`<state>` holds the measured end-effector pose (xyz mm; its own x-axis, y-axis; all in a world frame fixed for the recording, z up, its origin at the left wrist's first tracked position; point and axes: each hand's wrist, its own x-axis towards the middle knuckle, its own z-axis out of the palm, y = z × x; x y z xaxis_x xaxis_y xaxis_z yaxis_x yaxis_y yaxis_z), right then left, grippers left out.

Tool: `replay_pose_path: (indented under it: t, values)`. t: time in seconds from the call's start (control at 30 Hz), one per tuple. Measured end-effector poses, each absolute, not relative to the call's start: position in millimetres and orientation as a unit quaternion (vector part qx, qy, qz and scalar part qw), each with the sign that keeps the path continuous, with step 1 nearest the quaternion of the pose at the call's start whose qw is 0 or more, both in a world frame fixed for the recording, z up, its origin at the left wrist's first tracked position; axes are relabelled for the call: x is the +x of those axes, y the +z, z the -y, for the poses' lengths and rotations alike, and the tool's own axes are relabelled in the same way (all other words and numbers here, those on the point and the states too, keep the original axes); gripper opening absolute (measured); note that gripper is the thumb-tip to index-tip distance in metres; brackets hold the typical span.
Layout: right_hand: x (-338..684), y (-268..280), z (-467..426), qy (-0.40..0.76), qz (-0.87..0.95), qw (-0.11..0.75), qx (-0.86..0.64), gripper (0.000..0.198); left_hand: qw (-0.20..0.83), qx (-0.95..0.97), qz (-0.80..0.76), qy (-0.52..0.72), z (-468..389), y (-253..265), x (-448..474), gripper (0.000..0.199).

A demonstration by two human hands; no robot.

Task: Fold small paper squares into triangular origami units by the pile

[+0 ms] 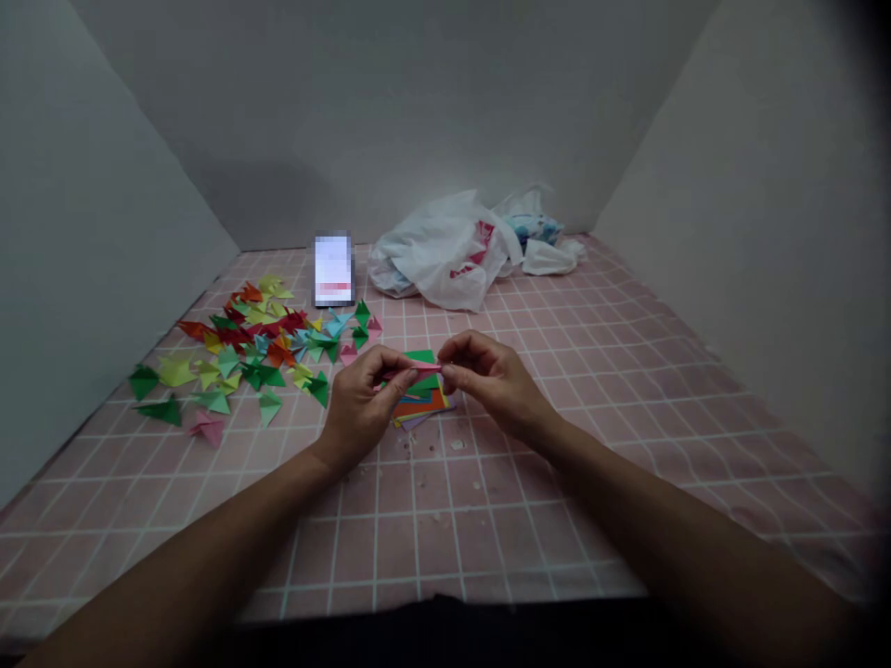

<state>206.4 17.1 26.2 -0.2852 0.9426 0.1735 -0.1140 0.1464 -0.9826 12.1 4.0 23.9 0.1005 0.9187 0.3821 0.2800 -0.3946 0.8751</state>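
Surrounded on three sides by plain grey walls [418, 102], dimly lit. Spread below with a pink cloth [591, 371] ruled in white squares, rumpled toward the right. Strewn across its left part with pointed folded-paper pieces [281, 353] in red, orange, yellow, green, blue and pink, many overlapping. Set near the rear wall with a crumpled white plastic bag [432, 241] bearing red print and, just beside it on the right, with a smaller bundle [535, 229], partly blue. Lit, to the left of the bag, by a bright screen [333, 264], too blurred to read.

Pinches a slim pink folded paper [428, 368] between thumb and forefinger of the left hand [362, 390]. Meets its right end with the fingertips of the right hand [497, 380]; cannot tell whether gripped there or merely touched. Lies with its long axis sideways, nearly level, bridging both hands, extending rightward from the left pinch. Hovers over a stack of coloured sheets [421, 405], green uppermost, with orange, yellow and violet showing at the near edge. Dotted, nearer the body, with small pale scraps [457, 444] on the cloth
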Motion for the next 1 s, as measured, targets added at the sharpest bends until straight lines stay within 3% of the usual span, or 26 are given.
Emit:
replay_pose_path:
  t: [0.47, 0.6, 0.7, 1.0]
  values:
    - [202.0, 22.9, -11.7, 0.529, 0.594, 0.48, -0.371, 0.015, 0.32, 0.667, -0.443, 0.507, -1.4, 21.1, 14.1, 0.008]
    - [201.2, 23.7, -11.0, 0.509, 0.606, 0.482, -0.376, 0.014, 0.41, 0.613, -0.436, 0.516, -1.6, 21.2, 16.1, 0.023]
    - [201.0, 22.9, -10.9, 0.513, 0.603, 0.483, -0.374, 0.014, 0.481, 0.571, -0.439, 0.5, -2.1, 23.2, 17.4, 0.02]
    - [201.3, 22.9, -11.0, 0.512, 0.608, 0.46, -0.396, 0.021, 0.544, 0.528, -0.439, 0.482, -3.2, 20.7, 18.0, 0.022]
